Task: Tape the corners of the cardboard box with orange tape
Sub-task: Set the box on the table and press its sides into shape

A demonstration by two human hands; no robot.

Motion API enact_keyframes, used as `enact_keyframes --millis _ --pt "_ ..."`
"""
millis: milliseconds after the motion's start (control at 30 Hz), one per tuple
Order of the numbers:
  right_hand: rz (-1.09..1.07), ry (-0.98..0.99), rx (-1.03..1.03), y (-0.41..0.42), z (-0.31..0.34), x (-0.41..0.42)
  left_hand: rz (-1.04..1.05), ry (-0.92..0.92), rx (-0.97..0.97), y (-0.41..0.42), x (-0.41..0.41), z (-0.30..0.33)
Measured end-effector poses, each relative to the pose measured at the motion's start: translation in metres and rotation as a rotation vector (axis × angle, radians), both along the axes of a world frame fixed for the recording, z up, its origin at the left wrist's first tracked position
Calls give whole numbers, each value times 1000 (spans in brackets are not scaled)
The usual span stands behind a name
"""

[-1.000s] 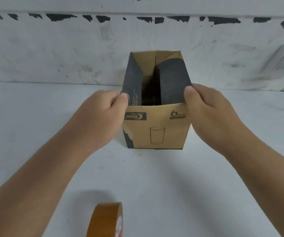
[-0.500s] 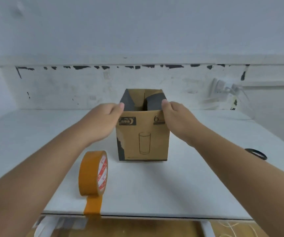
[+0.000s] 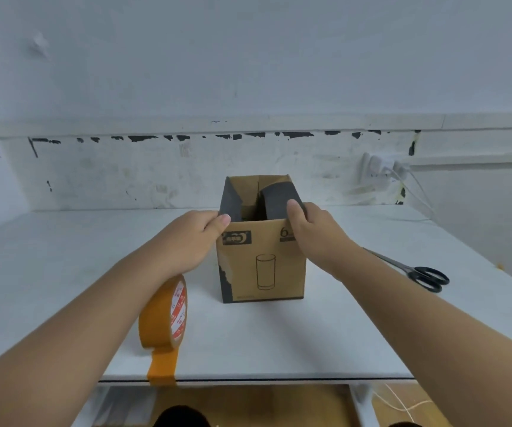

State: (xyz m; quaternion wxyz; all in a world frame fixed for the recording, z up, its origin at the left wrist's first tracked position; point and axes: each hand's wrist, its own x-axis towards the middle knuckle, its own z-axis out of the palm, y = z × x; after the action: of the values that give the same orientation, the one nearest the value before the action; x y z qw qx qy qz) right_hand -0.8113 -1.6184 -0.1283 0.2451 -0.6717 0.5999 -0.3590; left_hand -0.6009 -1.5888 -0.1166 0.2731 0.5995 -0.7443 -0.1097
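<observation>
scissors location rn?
In the head view the scissors lie flat on the table, right of the cardboard box, just beyond the right forearm.

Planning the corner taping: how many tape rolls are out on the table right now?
1. The orange tape roll stands on edge near the table's front edge, left of the cardboard box, its loose end stuck over the edge. The box might hide others.
</observation>
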Motion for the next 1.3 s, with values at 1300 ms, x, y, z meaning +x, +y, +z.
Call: enact_keyframes --millis 1300 --pt "387 336 -508 20 3 19 -552 121 -57 -31 23 -4"
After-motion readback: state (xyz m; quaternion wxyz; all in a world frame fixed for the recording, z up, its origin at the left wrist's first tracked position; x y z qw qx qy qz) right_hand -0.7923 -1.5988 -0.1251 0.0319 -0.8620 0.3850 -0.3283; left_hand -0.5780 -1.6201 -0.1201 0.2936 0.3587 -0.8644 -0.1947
